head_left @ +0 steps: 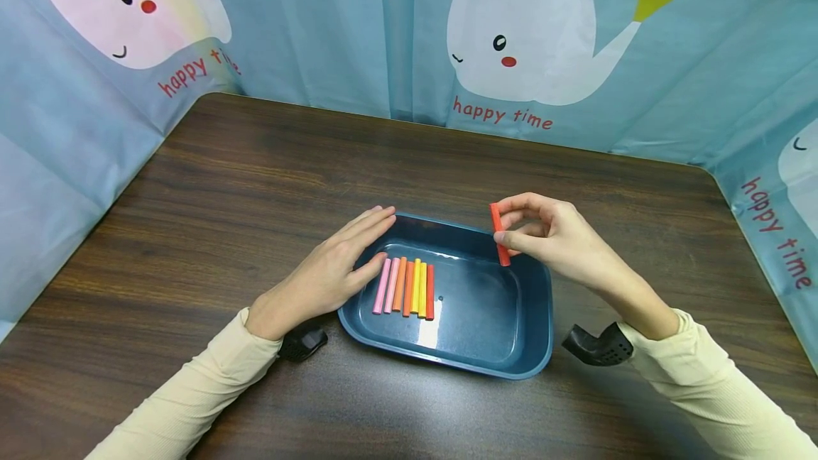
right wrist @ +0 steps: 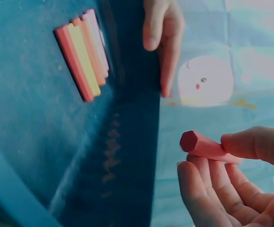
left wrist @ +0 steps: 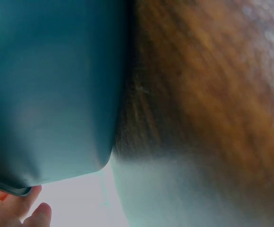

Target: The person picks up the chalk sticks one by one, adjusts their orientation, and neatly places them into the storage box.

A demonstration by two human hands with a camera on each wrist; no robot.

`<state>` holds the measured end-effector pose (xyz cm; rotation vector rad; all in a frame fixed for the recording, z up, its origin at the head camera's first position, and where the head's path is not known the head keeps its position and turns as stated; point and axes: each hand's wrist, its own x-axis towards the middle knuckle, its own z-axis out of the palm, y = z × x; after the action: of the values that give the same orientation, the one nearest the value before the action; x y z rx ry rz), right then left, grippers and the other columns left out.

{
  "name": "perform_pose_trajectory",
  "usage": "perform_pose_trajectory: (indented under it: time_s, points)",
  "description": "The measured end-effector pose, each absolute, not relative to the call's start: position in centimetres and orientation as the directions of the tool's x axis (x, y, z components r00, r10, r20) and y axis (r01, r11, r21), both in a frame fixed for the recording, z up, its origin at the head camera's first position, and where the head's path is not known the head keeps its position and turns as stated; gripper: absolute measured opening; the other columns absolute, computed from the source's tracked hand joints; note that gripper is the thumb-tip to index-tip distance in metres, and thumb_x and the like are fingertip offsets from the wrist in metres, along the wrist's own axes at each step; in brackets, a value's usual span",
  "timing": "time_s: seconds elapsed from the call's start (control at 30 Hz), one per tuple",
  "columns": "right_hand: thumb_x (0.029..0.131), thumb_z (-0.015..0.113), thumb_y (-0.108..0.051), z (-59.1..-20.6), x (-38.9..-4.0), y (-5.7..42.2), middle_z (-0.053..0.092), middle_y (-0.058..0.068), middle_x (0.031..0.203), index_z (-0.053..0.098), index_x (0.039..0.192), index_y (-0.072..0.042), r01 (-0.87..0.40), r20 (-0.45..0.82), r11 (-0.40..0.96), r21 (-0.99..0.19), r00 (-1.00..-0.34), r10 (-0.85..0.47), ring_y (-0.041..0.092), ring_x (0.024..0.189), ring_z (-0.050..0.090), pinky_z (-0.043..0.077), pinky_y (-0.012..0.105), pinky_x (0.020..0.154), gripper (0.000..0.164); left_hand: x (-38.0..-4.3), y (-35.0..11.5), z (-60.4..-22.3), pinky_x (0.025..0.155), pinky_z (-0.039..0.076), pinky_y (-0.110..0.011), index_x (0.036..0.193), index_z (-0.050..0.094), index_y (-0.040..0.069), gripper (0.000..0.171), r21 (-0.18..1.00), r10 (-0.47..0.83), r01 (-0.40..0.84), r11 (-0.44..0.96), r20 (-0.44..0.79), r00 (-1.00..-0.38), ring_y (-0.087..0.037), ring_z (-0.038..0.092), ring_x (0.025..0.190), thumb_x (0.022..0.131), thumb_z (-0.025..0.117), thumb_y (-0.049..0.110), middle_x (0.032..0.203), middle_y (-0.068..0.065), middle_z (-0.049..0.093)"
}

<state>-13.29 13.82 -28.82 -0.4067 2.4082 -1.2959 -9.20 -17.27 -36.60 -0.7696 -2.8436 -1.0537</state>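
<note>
My right hand [head_left: 562, 240] pinches a red six-sided stick [head_left: 495, 215], like chalk or a crayon, between thumb and fingers above the tray's back right rim. In the right wrist view the flat end of the red stick [right wrist: 190, 141] points toward the tray. My left hand [head_left: 329, 272] rests at the left rim of the dark blue tray [head_left: 479, 360] with its fingers extended. Inside the tray, on its left side, a row of similar sticks [head_left: 406, 288] lies side by side: pink, orange, yellow and red.
A dark wood-grain table [head_left: 268, 162] carries the tray. Behind it hangs a light blue curtain [head_left: 345, 34] printed with whales. Black wrist mounts [head_left: 597, 346] sit under both cream sleeves [head_left: 696, 375].
</note>
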Motion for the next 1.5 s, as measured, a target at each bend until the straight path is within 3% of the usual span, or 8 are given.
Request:
perform_pose_trajectory:
  time_s: [0.43, 0.67, 0.9, 1.5]
  points:
    - [0.091, 0.067, -0.006, -30.2, -13.3, 11.8, 0.064, 0.015, 0.102, 0.057, 0.128, 0.000, -0.090, -0.202, 0.510, -0.856, -0.849, -0.489, 0.014, 0.078, 0.071, 0.058, 0.035, 0.072, 0.039, -9.1, -17.5, -36.6, 0.120, 0.029, -0.050, 0.151, 0.039, 0.004, 0.060, 0.609, 0.442, 0.450, 0.653, 0.175, -0.880, -0.027, 0.027, 0.152, 0.097, 0.062, 0.014, 0.161, -0.008, 0.034]
    - [0.091, 0.067, -0.006, -30.7, -13.3, 10.8, 0.063, 0.013, 0.100, 0.057, 0.127, -0.001, -0.093, -0.225, 0.503, -0.859, -0.815, -0.534, 0.019, 0.075, 0.071, 0.059, 0.039, 0.076, 0.038, -9.1, -17.5, -36.5, 0.120, 0.029, -0.050, 0.151, 0.040, 0.003, 0.060, 0.613, 0.440, 0.448, 0.651, 0.175, -0.880, -0.027, 0.027, 0.152, 0.096, 0.063, 0.013, 0.161, -0.008, 0.035]
    - [0.090, 0.069, -0.008, -31.3, -13.5, 9.9, 0.065, 0.012, 0.099, 0.058, 0.124, 0.000, -0.134, -0.235, 0.552, -0.823, -0.805, -0.545, 0.031, 0.073, 0.069, 0.057, 0.034, 0.070, 0.037, -9.2, -17.6, -36.5, 0.120, 0.029, -0.050, 0.151, 0.039, 0.003, 0.059, 0.610, 0.442, 0.446, 0.655, 0.169, -0.881, -0.027, 0.027, 0.152, 0.097, 0.062, 0.014, 0.161, -0.007, 0.034]
    - [0.095, 0.063, -0.006, -32.2, -13.5, 8.3, 0.068, 0.014, 0.098, 0.054, 0.124, 0.004, -0.162, -0.321, 0.587, -0.793, -0.709, -0.628, 0.020, 0.074, 0.069, 0.061, 0.033, 0.070, 0.032, -9.2, -17.4, -36.4, 0.121, 0.027, -0.050, 0.152, 0.038, 0.004, 0.060, 0.622, 0.445, 0.424, 0.658, 0.134, -0.886, -0.027, 0.025, 0.152, 0.098, 0.061, 0.016, 0.162, -0.007, 0.033]
